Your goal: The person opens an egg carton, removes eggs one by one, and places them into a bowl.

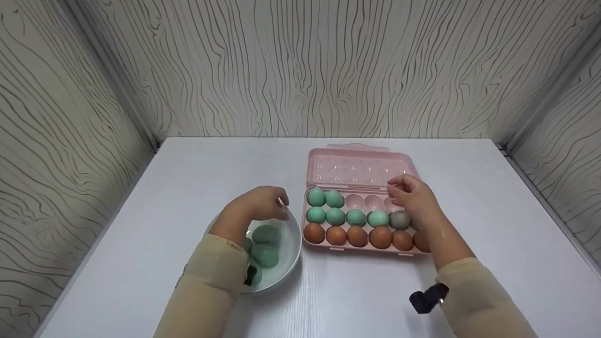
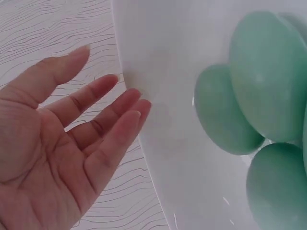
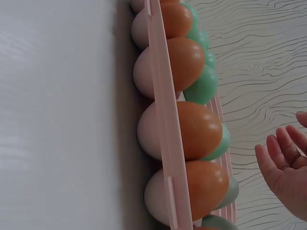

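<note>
Above the bowl (image 1: 290, 244) at left, we see the left hand (image 1: 263, 203), and over the carton (image 1: 359, 162) at right the right hand (image 1: 415, 197), both with loose, empty fingers, while the bowl likely gathers green eggs (image 1: 265, 256) and sockets (image 1: 354, 202) stop the others (image 1: 357, 236) rolling.

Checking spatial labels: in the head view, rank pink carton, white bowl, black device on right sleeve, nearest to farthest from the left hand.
1. White bowl: beneath the left hand.
2. Pink carton: to that hand's right.
3. Black device: farther right, on the right sleeve.
</note>
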Tool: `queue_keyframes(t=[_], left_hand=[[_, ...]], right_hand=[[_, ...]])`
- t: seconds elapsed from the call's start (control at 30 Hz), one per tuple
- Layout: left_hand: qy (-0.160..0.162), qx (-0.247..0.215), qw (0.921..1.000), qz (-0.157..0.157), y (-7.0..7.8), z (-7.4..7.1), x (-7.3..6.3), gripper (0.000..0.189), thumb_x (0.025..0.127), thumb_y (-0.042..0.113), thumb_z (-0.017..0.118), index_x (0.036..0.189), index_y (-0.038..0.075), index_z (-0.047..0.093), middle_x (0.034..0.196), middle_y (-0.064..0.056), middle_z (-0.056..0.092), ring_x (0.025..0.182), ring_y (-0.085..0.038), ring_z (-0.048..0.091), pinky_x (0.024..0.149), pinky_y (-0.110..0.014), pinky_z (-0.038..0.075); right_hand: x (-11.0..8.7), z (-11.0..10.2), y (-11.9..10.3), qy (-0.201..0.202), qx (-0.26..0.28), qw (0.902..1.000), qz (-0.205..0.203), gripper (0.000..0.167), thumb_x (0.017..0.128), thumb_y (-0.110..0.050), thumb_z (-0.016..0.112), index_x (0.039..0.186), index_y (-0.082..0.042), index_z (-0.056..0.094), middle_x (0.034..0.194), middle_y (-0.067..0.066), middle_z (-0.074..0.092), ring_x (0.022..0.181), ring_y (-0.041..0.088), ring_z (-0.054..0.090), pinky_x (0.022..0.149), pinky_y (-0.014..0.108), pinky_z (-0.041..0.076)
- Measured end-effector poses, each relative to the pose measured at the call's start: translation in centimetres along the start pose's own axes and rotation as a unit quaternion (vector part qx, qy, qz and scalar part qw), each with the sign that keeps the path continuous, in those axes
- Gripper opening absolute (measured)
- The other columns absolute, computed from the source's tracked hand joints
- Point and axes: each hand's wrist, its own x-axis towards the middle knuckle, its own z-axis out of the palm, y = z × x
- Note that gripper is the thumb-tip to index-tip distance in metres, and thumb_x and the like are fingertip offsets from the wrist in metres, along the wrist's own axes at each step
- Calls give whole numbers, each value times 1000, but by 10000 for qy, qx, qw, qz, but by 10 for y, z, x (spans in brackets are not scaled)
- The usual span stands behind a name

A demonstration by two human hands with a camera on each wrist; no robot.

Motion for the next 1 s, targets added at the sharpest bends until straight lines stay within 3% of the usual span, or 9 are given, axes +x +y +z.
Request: queue_keyframes(t=[0.13,0.33,0.53,0.7,0.87,1.0], left_hand=[[131,-157,9997,151,4,2,2,31,80,23,68,109,15,60,103,-3,61,93,-20,57,83,-38,48],[343,-227,9988,274,12,5,5,33,81,25,69,111,16,58,109,-4,60,99,-20,56,85,-37,48],[417,-257,9979,413,21,6,7,34,82,25,67,113,16,57,111,-4,59,100,-19,56,86,-36,47],[455,-374,9968,547,27,7,8,31,82,24,67,111,16,57,109,-3,59,100,-18,55,85,-35,47],[417,-546,9963,523,33,10,9,31,83,24,67,111,18,57,112,-5,59,102,-19,55,87,-35,47],[427,-561,9957,604,38,12,10,30,83,23,67,111,17,57,110,-4,59,99,-18,55,86,-35,48]], right_hand=[[-6,-16,9,179,-399,9987,247,39,93,-34,51,120,-6,50,114,17,52,102,26,56,84,29,49],[-12,-39,22,555,-1021,9927,334,39,93,-31,50,122,-5,49,112,17,53,95,25,58,74,20,50],[-20,-53,37,833,-1804,9789,478,34,93,-21,51,123,-5,49,110,17,54,97,29,53,77,32,47],[-23,-60,50,697,-2165,9721,569,40,90,-15,55,127,-2,46,112,22,54,105,38,51,83,46,46],[-25,-63,55,335,-2404,9666,820,49,87,-15,58,131,0,41,117,26,51,107,42,49,84,49,44],[-26,-62,57,69,-2553,9627,897,51,86,-12,57,131,4,40,113,27,53,99,39,55,81,48,46]])
